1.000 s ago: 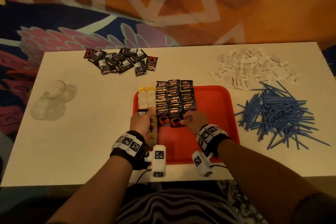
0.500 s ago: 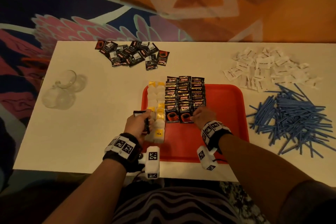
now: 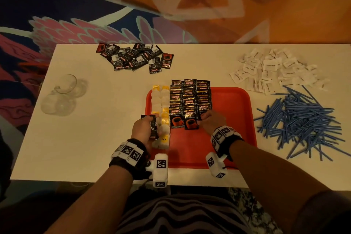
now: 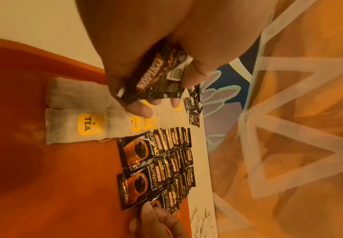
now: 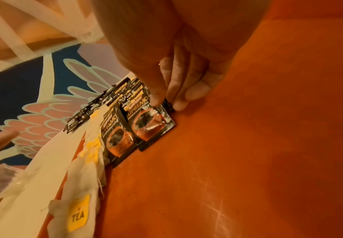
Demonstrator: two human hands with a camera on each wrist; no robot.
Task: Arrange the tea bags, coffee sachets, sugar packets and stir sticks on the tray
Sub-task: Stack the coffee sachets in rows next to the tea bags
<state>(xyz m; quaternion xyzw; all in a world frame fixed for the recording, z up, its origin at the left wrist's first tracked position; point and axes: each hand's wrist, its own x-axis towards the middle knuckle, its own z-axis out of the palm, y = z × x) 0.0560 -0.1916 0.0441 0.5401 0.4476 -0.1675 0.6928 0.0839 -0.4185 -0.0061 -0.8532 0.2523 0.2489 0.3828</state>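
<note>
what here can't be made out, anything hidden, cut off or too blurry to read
- Head view: print on the white paper sugar packets is too small to read.
- Head view: the right hand covers the near end of the third column of black coffee sachets.
- Left wrist view: how many black sachets the left hand grips; they overlap.
- Right wrist view: the blue plastic stir sticks lie outside the picture.
- Head view: the clear glass cups blur together.

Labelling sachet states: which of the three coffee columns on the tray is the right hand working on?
The rightmost column, farthest from the tea bags. The right hand pinches its nearest sachet; the other two columns lie untouched.
</note>
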